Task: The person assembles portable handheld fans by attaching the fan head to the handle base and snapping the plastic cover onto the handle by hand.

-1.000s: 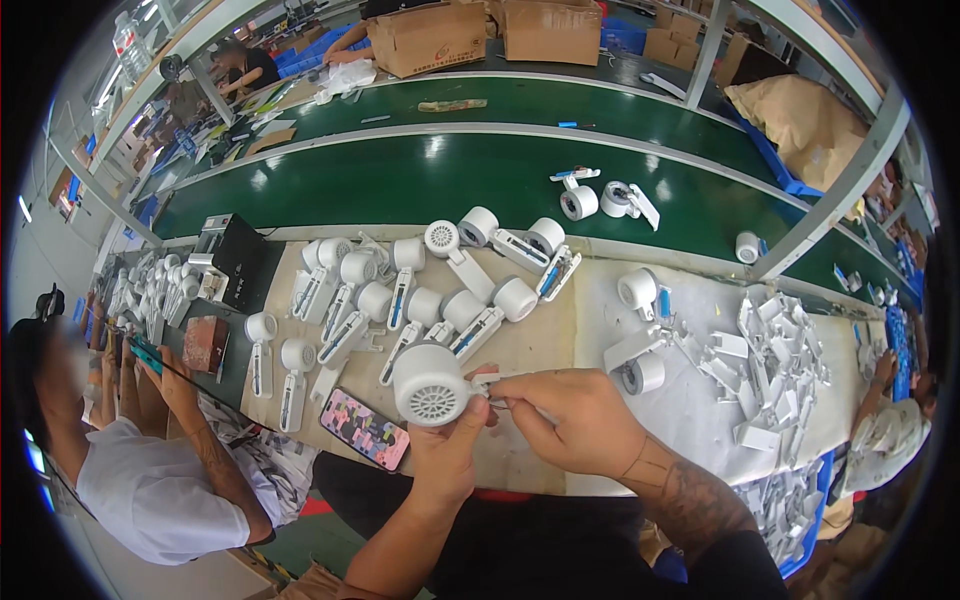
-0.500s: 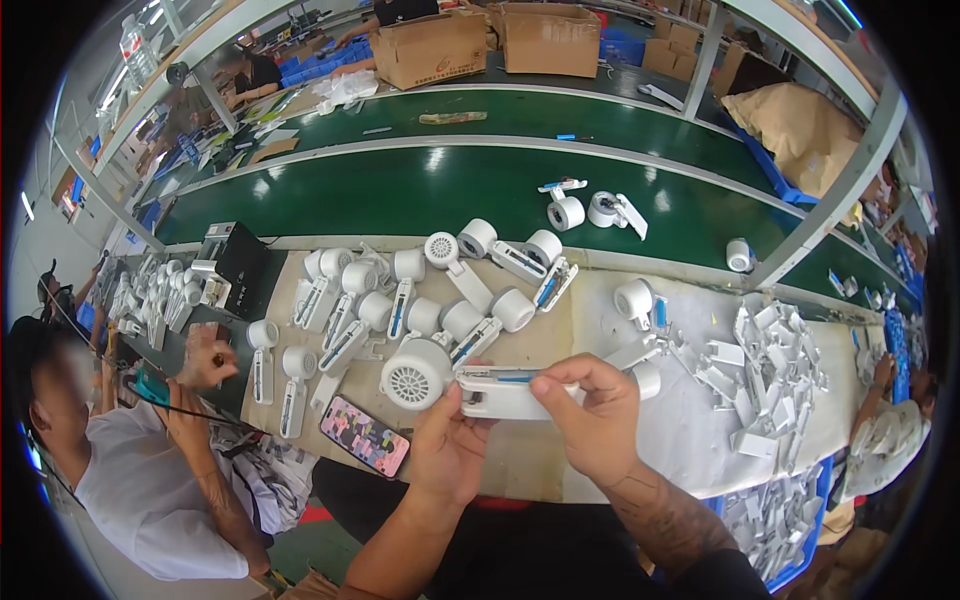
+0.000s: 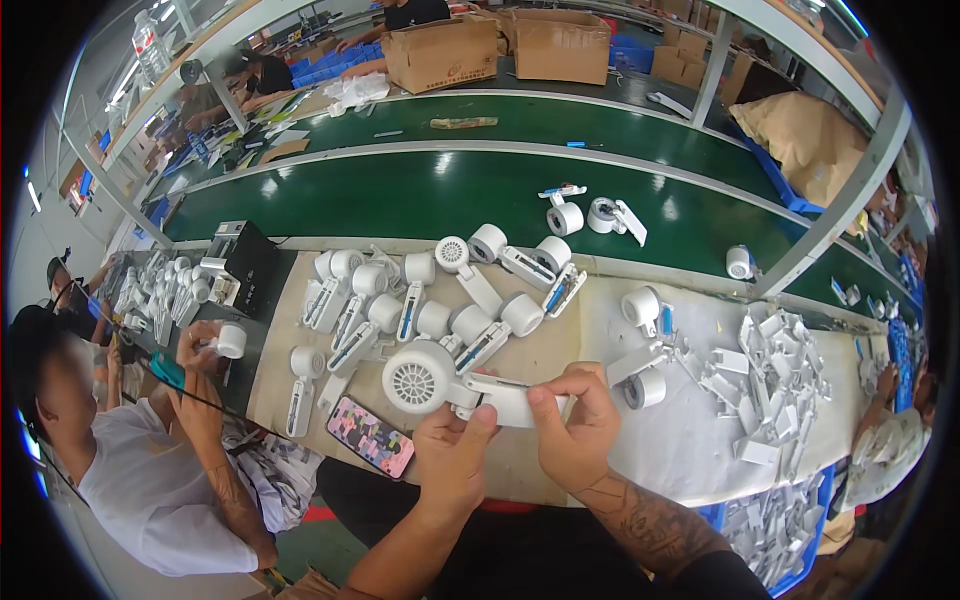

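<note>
Between both hands I hold a white handheld fan (image 3: 418, 378), its round slotted head to the left and its handle pointing right. My left hand (image 3: 452, 450) grips the handle near the joint below the head, thumb pressed on its side. At the handle's far end, my right hand (image 3: 572, 420) pinches it between thumb and fingers. A dark gap shows along the handle's upper edge. Just beyond lie several white fan units (image 3: 470, 325) with opened handles, some showing blue batteries. A phone (image 3: 370, 436) with a colourful screen lies left of my left hand.
A pile of white handle covers (image 3: 765, 375) lies at the right, above a blue bin (image 3: 825, 490) of similar parts. Beyond the table runs a green conveyor (image 3: 400, 195) carrying a few fan units. At the left, a co-worker (image 3: 150, 480) holds a fan head beside a black box (image 3: 240, 265).
The handle in my hands has turned, and the blue battery seen in it before is now hidden. My left thumb has come onto its side. The co-worker at left now holds a fan unit.
</note>
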Action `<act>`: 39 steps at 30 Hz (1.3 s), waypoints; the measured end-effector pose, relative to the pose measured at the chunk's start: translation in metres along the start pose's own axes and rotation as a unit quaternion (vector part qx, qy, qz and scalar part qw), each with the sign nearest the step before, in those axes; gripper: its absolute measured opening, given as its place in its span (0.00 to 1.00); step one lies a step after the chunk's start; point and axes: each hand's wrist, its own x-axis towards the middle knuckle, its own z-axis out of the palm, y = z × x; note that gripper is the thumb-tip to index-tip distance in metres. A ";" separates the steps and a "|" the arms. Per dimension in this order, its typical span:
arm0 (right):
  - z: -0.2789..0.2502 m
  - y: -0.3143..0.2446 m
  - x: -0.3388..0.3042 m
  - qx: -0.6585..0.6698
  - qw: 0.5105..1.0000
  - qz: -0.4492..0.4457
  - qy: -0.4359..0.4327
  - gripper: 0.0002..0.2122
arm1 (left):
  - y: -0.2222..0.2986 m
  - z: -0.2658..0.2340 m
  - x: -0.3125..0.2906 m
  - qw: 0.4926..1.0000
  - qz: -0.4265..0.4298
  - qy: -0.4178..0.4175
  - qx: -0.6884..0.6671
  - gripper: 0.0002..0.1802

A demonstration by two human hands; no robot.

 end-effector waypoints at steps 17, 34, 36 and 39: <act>-0.009 -0.006 0.003 0.023 0.958 0.111 -0.264 0.11 | 0.016 -0.025 0.011 0.998 -0.005 -0.044 -0.051 0.20; 0.020 0.107 0.235 -0.401 0.890 -0.008 -0.218 0.16 | 0.210 -0.175 0.093 0.568 0.197 0.223 0.767 0.10; 0.028 0.138 0.275 -0.506 0.845 0.020 -0.173 0.28 | 0.222 -0.210 0.134 0.545 0.151 0.180 0.804 0.15; 0.046 0.151 0.290 -0.588 0.762 0.085 -0.259 0.33 | 0.223 -0.247 0.170 0.487 0.072 0.142 0.859 0.20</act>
